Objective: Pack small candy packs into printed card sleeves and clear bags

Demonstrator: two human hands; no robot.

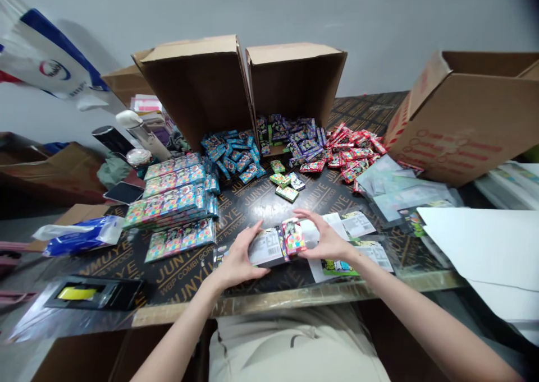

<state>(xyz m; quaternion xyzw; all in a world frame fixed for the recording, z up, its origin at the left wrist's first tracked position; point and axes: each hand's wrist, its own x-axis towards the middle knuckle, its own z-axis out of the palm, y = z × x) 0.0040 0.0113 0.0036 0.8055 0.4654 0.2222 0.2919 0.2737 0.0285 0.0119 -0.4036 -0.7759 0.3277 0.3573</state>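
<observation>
Gripping a small bright packet between thumb and fingers of my right hand, I press it against a clear labelled sleeve, which my left hand clasps. Both sit well in front of the tipped cardboard box. Blue packets spill just before that box, and filled sleeves are stacked to its front left.

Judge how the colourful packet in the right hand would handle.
The colourful packet seems light: the right hand pinches it by fingertips while the left hand holds a clear sleeve. Its glossy wrapper looks slippery. Flat, so unlikely to roll.
</observation>
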